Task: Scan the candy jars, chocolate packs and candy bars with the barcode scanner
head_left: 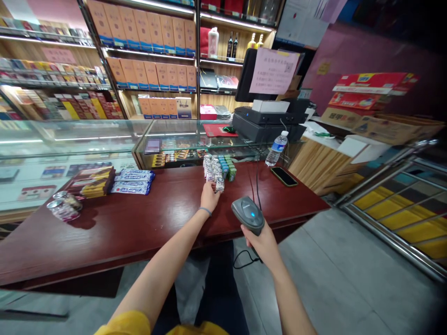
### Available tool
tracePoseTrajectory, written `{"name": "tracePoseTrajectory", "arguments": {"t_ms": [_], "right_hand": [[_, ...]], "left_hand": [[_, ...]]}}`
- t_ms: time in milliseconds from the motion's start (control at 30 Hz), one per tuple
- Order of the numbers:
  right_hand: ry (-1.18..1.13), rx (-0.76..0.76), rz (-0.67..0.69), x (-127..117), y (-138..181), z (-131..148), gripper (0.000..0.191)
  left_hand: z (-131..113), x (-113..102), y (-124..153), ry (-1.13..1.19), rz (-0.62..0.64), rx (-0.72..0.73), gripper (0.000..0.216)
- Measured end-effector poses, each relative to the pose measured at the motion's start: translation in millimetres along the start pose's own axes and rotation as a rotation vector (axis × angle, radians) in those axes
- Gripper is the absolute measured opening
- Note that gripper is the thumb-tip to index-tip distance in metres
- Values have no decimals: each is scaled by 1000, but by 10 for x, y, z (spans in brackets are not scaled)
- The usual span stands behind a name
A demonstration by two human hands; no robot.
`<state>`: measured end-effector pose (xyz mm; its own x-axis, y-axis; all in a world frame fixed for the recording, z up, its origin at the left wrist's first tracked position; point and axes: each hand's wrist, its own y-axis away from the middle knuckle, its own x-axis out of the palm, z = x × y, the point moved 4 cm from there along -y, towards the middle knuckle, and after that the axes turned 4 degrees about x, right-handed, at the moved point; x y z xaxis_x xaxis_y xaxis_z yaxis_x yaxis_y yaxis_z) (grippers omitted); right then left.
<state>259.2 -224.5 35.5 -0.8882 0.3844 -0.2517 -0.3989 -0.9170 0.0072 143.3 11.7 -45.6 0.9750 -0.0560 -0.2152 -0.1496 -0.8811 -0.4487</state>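
While the right hand point(262, 242) is wrapped around a grey scanner point(248, 213) near the front edge of the surface point(167, 209), the left hand point(209, 197) is at the nearest silvery container point(220, 184), in front of a cluster beside green packages point(231, 170). Its fingers seem to touch that container — whether they are clamped on it cannot be told. The step in hand looks like singling out one container; presenting it to the scanner would call for a steady pinch — and care around its close neighbours.
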Motion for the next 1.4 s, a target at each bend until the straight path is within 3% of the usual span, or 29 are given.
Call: {"name": "tracePoseTrajectory", "arguments": {"t_ms": [233,533,933,1233,1400], "right_hand": [[2,-2,-64,-31,6,-16,45],[19,13,-42,-84,-38,-108,44],[-23,12,-74,-33,-29,-33,40],[13,9,-49,-16,-39,-67,45],[-5,-13,-68,20,-11,23,46]], "left_hand": [[7,84,-93,17,-23,-45,31],[3,119,-175,-14,-61,-62,29],[17,142,-219,-7,-74,-55,28],[30,99,-186,6,-90,-71,28],[-28,-80,-99,86,-85,-96,32]]}}
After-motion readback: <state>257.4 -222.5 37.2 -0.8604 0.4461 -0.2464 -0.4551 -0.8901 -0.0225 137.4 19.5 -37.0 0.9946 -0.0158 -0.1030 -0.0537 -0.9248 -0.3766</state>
